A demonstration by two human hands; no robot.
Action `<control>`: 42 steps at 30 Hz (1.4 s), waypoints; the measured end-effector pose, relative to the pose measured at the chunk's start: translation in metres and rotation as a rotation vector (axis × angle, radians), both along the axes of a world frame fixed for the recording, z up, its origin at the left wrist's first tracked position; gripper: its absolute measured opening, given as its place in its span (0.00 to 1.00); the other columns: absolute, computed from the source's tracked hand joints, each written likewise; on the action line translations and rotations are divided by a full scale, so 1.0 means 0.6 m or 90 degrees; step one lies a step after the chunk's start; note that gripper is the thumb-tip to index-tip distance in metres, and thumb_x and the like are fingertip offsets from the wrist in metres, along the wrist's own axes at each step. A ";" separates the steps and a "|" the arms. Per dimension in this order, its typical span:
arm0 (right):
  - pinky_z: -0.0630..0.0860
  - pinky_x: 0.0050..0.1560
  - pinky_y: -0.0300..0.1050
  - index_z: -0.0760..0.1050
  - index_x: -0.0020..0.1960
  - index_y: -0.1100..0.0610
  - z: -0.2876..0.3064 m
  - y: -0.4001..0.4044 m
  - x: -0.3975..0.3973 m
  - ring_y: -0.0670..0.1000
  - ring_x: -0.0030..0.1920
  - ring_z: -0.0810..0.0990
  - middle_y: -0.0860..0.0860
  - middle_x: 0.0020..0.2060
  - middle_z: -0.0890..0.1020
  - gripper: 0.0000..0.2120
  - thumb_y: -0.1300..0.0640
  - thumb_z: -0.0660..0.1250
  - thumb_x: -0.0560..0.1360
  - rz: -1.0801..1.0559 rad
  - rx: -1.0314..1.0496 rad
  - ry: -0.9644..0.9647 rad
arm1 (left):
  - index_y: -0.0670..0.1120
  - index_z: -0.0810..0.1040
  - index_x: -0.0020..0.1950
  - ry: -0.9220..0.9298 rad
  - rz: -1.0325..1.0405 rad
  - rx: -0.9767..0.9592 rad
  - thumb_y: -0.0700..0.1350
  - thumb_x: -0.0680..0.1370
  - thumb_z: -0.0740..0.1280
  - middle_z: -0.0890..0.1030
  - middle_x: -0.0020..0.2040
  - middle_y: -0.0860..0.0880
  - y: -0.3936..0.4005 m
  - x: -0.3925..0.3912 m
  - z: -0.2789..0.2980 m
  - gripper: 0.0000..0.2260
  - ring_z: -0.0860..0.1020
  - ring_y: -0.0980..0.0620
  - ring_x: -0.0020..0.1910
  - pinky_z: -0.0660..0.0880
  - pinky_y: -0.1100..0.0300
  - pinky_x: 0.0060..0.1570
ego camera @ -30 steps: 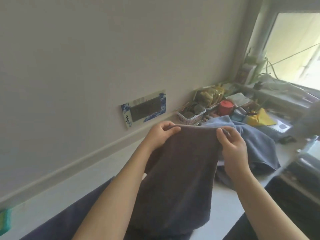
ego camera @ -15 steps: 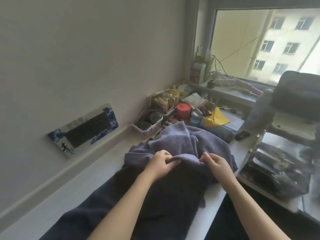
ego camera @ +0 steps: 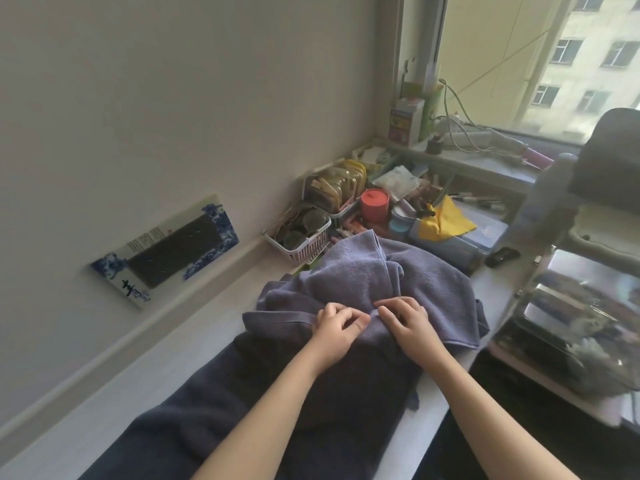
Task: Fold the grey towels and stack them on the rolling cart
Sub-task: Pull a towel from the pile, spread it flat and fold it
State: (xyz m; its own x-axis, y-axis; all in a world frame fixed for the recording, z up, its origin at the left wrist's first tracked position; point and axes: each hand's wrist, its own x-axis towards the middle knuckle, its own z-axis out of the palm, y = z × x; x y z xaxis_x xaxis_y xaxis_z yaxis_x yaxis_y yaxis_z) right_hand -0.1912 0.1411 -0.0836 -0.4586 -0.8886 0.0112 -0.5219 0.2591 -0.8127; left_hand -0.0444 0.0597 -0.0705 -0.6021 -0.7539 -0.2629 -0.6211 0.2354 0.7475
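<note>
Both hands are down on the cloth, side by side and nearly touching; the left hand (ego camera: 335, 330) has its fingers curled in, gathering the near edge of the lighter slate-grey terry towel (ego camera: 374, 289), and the right hand (ego camera: 407, 322) lies just beside it with fingers bent onto the same bunched fold; whether the right one truly pinches the fabric or only presses it, I cannot tell. That crumpled slate-grey towel sits in a heap on the pale worktop (ego camera: 194, 344), its far corner reaching up against the white plastic slotted basket (ego camera: 298, 241) of dark round items; beneath both forearms a darker charcoal-grey towel (ego camera: 263, 403) runs lengthwise along the worktop toward the camera, its far end tucked under the lighter one. Past the heap there is clutter: a coral-red round lidded pot (ego camera: 374, 205), a crumpled yellow cloth (ego camera: 446, 220) on a pale blue box, and a clear container of brownish packets near the wall. A blue-and-white bordered rectangular plaque (ego camera: 166, 249) leans on the wall at the left; at the right edge stands a tiered trolley with a shiny metal tray (ego camera: 588, 306).
</note>
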 end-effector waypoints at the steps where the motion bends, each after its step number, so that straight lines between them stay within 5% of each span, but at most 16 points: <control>1: 0.59 0.55 0.36 0.79 0.48 0.54 -0.003 -0.002 0.002 0.51 0.54 0.72 0.47 0.47 0.75 0.04 0.56 0.66 0.76 -0.012 0.005 -0.002 | 0.52 0.79 0.55 0.008 0.008 0.003 0.55 0.79 0.62 0.66 0.56 0.53 0.000 -0.002 -0.002 0.12 0.62 0.52 0.65 0.55 0.57 0.71; 6: 0.66 0.52 0.46 0.72 0.40 0.52 0.012 -0.001 -0.003 0.50 0.46 0.71 0.43 0.36 0.73 0.07 0.56 0.69 0.74 -0.008 -0.007 0.037 | 0.56 0.79 0.56 0.021 -0.015 -0.019 0.56 0.78 0.64 0.67 0.56 0.53 -0.002 -0.001 -0.003 0.10 0.63 0.53 0.65 0.56 0.56 0.71; 10: 0.67 0.38 0.34 0.71 0.39 0.52 0.086 0.005 -0.014 0.43 0.32 0.70 0.49 0.30 0.75 0.08 0.59 0.69 0.74 0.061 -0.092 0.017 | 0.65 0.76 0.48 0.072 -0.093 0.006 0.63 0.72 0.65 0.69 0.54 0.55 -0.022 -0.002 0.023 0.07 0.66 0.56 0.62 0.60 0.58 0.68; 12: 0.65 0.35 0.30 0.72 0.40 0.51 0.126 0.003 -0.023 0.42 0.31 0.70 0.51 0.29 0.75 0.07 0.58 0.69 0.74 0.076 -0.104 0.036 | 0.56 0.74 0.41 0.103 -0.140 0.038 0.63 0.72 0.66 0.72 0.44 0.56 -0.036 -0.008 0.058 0.12 0.72 0.60 0.48 0.68 0.63 0.54; 15: 0.65 0.35 0.30 0.74 0.41 0.53 0.177 -0.001 -0.048 0.45 0.30 0.69 0.57 0.30 0.75 0.05 0.58 0.68 0.74 0.011 -0.154 0.049 | 0.45 0.70 0.37 0.136 -0.157 0.045 0.59 0.73 0.68 0.69 0.34 0.53 -0.076 -0.016 0.111 0.19 0.68 0.59 0.33 0.65 0.63 0.36; 19: 0.66 0.33 0.32 0.74 0.43 0.54 0.216 0.004 -0.102 0.46 0.31 0.69 0.57 0.34 0.78 0.05 0.55 0.66 0.76 -0.122 -0.196 -0.062 | 0.49 0.77 0.39 0.081 -0.155 0.060 0.56 0.74 0.70 0.77 0.35 0.58 -0.150 0.001 0.152 0.11 0.75 0.60 0.36 0.70 0.62 0.41; 21: 0.69 0.36 0.41 0.74 0.41 0.52 0.221 0.010 -0.129 0.49 0.33 0.72 0.57 0.35 0.80 0.06 0.54 0.66 0.77 -0.177 -0.221 -0.152 | 0.50 0.80 0.44 0.049 -0.146 0.064 0.52 0.75 0.69 0.81 0.39 0.56 -0.181 0.010 0.166 0.06 0.78 0.59 0.39 0.73 0.62 0.44; 26: 0.70 0.35 0.45 0.74 0.40 0.55 0.231 0.024 -0.168 0.55 0.36 0.73 0.57 0.36 0.80 0.07 0.56 0.65 0.77 -0.239 -0.248 -0.258 | 0.45 0.80 0.44 0.072 -0.051 0.056 0.47 0.75 0.70 0.82 0.39 0.49 -0.251 0.005 0.208 0.06 0.79 0.52 0.40 0.74 0.65 0.37; 30: 0.72 0.29 0.38 0.74 0.45 0.60 0.232 0.016 -0.181 0.52 0.33 0.75 0.54 0.35 0.81 0.07 0.56 0.65 0.77 -0.246 -0.265 -0.244 | 0.41 0.80 0.49 0.242 0.098 -0.008 0.45 0.74 0.72 0.80 0.41 0.47 -0.288 -0.053 0.263 0.09 0.77 0.53 0.39 0.73 0.66 0.37; 32: 0.72 0.29 0.36 0.75 0.42 0.57 0.242 0.005 -0.189 0.47 0.31 0.75 0.54 0.35 0.81 0.07 0.56 0.65 0.77 -0.269 -0.296 -0.231 | 0.44 0.79 0.43 0.292 0.159 -0.073 0.46 0.72 0.74 0.77 0.38 0.47 -0.297 -0.102 0.292 0.07 0.73 0.53 0.37 0.68 0.60 0.37; 36: 0.71 0.34 0.37 0.74 0.42 0.54 0.271 -0.017 -0.218 0.46 0.31 0.74 0.56 0.35 0.79 0.06 0.55 0.66 0.77 -0.338 -0.374 -0.159 | 0.47 0.67 0.28 0.314 0.270 -0.194 0.52 0.70 0.74 0.68 0.28 0.49 -0.312 -0.193 0.333 0.20 0.67 0.50 0.31 0.62 0.56 0.34; 42: 0.66 0.29 0.31 0.75 0.43 0.57 0.271 -0.022 -0.235 0.47 0.32 0.71 0.53 0.35 0.77 0.08 0.53 0.66 0.76 -0.340 -0.312 -0.114 | 0.46 0.75 0.33 0.385 0.273 -0.047 0.51 0.69 0.76 0.76 0.35 0.45 -0.302 -0.231 0.304 0.14 0.73 0.51 0.35 0.68 0.56 0.38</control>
State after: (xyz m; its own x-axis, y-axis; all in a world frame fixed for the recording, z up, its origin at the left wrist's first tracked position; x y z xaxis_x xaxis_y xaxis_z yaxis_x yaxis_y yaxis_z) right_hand -0.3324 0.1277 0.0789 -0.8588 -0.4559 0.2339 -0.2757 0.0265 -0.9609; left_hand -0.1830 -0.1216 0.1120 -0.2745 -0.9581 0.0811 -0.1554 0.1275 0.9796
